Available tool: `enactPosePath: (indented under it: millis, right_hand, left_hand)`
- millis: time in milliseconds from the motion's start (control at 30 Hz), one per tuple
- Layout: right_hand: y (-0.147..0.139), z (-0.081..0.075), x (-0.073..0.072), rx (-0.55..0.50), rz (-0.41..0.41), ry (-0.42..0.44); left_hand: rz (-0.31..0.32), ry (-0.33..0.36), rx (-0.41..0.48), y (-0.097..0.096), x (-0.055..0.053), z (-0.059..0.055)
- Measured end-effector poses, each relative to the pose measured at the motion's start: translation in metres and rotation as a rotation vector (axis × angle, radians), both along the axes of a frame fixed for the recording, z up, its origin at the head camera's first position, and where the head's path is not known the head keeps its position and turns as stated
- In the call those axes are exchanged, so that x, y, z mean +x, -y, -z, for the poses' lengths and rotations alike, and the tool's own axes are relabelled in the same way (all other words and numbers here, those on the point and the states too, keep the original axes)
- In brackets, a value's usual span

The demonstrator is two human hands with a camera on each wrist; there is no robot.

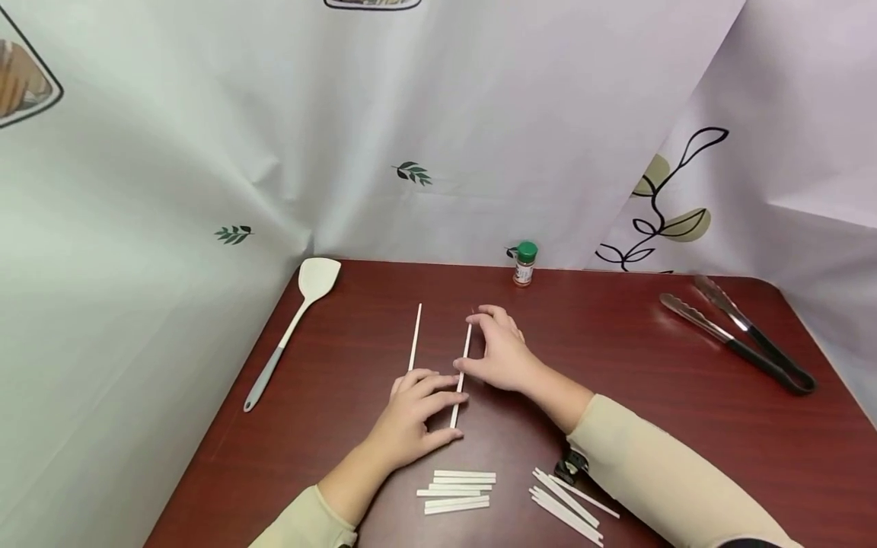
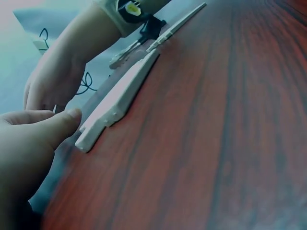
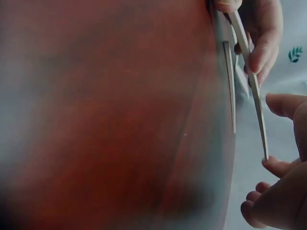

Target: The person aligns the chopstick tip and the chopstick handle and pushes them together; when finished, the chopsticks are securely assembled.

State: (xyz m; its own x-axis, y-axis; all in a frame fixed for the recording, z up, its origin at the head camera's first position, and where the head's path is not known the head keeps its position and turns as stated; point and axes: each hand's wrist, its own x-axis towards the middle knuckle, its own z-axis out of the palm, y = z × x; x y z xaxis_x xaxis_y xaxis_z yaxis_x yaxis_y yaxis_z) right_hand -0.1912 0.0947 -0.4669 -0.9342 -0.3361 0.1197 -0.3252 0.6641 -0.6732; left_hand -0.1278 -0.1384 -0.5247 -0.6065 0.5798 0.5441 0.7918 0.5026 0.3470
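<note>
Head view: one stick (image 1: 467, 344) at two hands

Stick: white, thin; lies lengthwise above the middle of the table (image 1: 617, 342), its far end pointing toward the cloth (image 1: 479, 152). Whether it touches the tabletop cannot be told.

Left hand (image 1: 418, 415): at the near part of the stick; grip pinching it, fingers over its side, thumb at the near end.

Right hand (image 1: 503, 350): at the far part of the stick; grip spread, one fingertip at the far end. The right wrist view shows the thumb just beside the stick.

Second stick (image 1: 414, 335): white, to the left of the first, roughly parallel and apart from it; near end hidden by the left hand.

Left pile (image 1: 466, 480): several short white sticks, lying crosswise, side by side, near the front of the table.

Right pile (image 1: 565, 498): several white sticks, slanted, under the right forearm's near side, just beside a black wrist device (image 1: 572, 464).

Spatula (image 1: 294, 326): cream blade, grey handle end; along the left edge.

Bottle (image 1: 524, 265): green cap, pale label; upright at the back edge.

Tongs (image 1: 740, 348): metal with black handles; arms spread, at the far right.

Cloth: white, printed with leaves; behind the table.
</note>
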Motion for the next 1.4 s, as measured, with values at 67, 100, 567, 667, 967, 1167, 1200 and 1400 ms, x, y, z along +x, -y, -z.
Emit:
enactPosePath:
  millis: [67, 100, 567, 667, 967, 1167, 1200, 1400]
  right_hand:
    - [0.002, 0.0, -0.007, 0.027, -0.013, 0.027]
    - [0.004, 0.001, -0.009, 0.043, -0.024, 0.047]
    - [0.028, 0.012, -0.04, 0.182, -0.08, 0.127]
    - [0.032, 0.014, -0.042, 0.2, -0.054, 0.119]
    - [0.045, 0.022, -0.046, 0.273, 0.033, 0.111]
    - [0.048, 0.022, -0.047, 0.278, 0.057, 0.122]
    - [0.047, 0.021, -0.046, 0.288, 0.06, 0.119]
    - [0.047, 0.022, -0.046, 0.312, 0.077, 0.11]
  left_hand:
    - [-0.018, 0.008, -0.028, -0.001, -0.001, -0.002]
    - [-0.021, 0.003, -0.043, -0.001, -0.002, -0.002]
    - [-0.016, -0.032, -0.155, 0.025, -0.02, -0.003]
    - [-0.033, -0.032, -0.164, 0.029, -0.023, -0.003]
    - [-0.106, 0.0, -0.185, 0.034, -0.026, -0.004]
    - [-0.113, -0.024, -0.155, 0.034, -0.027, -0.002]
    - [-0.11, -0.026, -0.151, 0.033, -0.028, -0.002]
    - [-0.113, -0.009, -0.135, 0.032, -0.03, 0.0]
